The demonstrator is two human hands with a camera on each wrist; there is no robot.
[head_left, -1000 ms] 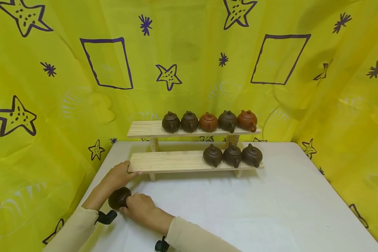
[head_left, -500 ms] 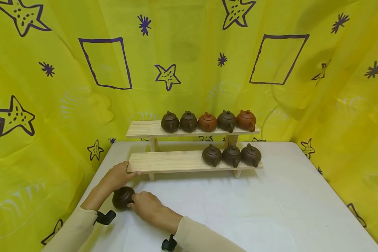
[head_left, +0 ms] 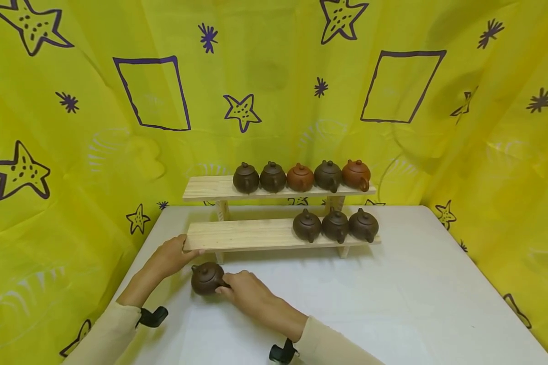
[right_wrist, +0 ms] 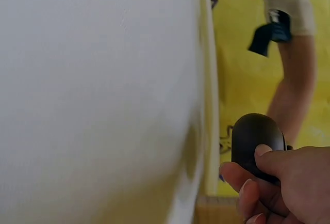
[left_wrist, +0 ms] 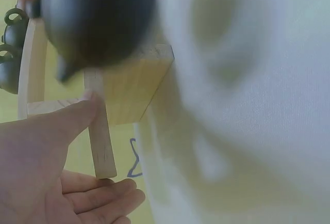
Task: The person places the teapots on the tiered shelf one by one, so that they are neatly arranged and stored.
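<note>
My right hand (head_left: 251,295) pinches a small dark brown teapot (head_left: 207,279) by its handle side, in front of the lower shelf's left end. Its spout points left, and it hangs above the white cloth, apart from its shadow. In the right wrist view the thumb presses on the dark teapot (right_wrist: 255,139). At the left end of the lower wooden shelf (head_left: 242,234) my left hand (head_left: 170,257) grips the board. The left wrist view has the thumb on one edge of the board (left_wrist: 103,146) and fingers at the other, with the teapot (left_wrist: 98,20) blurred close by.
Three dark teapots (head_left: 335,225) stand at the right of the lower shelf. Several brown and reddish teapots (head_left: 300,177) line the upper shelf (head_left: 205,188). A white cloth (head_left: 392,304) covers the table, and a yellow patterned curtain (head_left: 283,91) surrounds it.
The right hand has carried the teapot rightward and slightly towards the shelf, out from beside the left forearm. The left hand stays on the shelf's end.
</note>
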